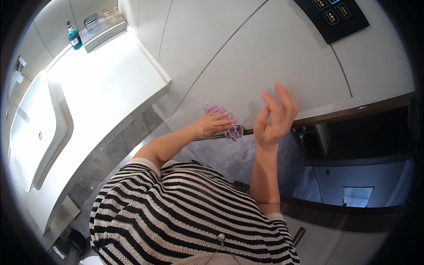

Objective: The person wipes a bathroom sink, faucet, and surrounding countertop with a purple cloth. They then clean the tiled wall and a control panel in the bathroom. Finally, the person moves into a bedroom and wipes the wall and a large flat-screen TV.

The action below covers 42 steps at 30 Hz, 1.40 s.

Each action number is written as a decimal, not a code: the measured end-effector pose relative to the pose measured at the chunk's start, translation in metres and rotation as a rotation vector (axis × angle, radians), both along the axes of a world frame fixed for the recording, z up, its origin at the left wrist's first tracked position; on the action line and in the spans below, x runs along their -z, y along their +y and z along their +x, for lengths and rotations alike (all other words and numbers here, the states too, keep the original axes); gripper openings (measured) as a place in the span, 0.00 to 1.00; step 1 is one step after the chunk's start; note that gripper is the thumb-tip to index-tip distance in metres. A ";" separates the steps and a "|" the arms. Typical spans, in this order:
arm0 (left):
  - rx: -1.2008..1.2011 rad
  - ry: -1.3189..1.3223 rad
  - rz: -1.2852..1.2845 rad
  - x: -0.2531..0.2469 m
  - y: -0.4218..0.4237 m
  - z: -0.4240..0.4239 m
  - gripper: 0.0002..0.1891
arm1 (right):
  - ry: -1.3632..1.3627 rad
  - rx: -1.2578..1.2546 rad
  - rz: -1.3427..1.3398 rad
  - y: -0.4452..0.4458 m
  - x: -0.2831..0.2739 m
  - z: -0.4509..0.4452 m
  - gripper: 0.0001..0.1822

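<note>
My left hand presses a crumpled purple cloth against the pale tiled wall, close to the wall's lower dark edge. The cloth bunches out past the fingertips and above the knuckles. To its right, my right hand is raised in front of the wall, fingers loosely curved and apart, holding nothing. A gap shows between the two hands.
A white counter with a basin runs along the left. A blue-green pump bottle and two glass cups stand at its far end. A black control panel is on the wall, upper right. A dark-framed doorway lies right.
</note>
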<state>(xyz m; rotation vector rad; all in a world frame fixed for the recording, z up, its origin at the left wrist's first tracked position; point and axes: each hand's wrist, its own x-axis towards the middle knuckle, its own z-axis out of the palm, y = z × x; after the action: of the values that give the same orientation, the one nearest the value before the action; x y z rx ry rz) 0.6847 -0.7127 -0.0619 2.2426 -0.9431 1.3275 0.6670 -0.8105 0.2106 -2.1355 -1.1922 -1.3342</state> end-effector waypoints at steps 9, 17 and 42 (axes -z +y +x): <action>-0.243 -0.169 -0.792 -0.155 0.072 0.067 0.24 | 0.028 -0.002 0.002 0.004 -0.002 0.000 0.16; -0.038 0.231 -0.081 0.009 0.023 0.006 0.22 | -0.032 0.037 -0.049 0.004 -0.003 0.004 0.16; -0.342 -0.190 -1.270 -0.185 0.130 0.107 0.22 | -0.027 -0.030 0.006 0.006 -0.002 0.003 0.16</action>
<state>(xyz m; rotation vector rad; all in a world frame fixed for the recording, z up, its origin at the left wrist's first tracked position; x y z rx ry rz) 0.7912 -0.5823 0.1230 1.2750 0.2989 1.6063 0.6701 -0.8048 0.2131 -2.0935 -1.2246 -1.3560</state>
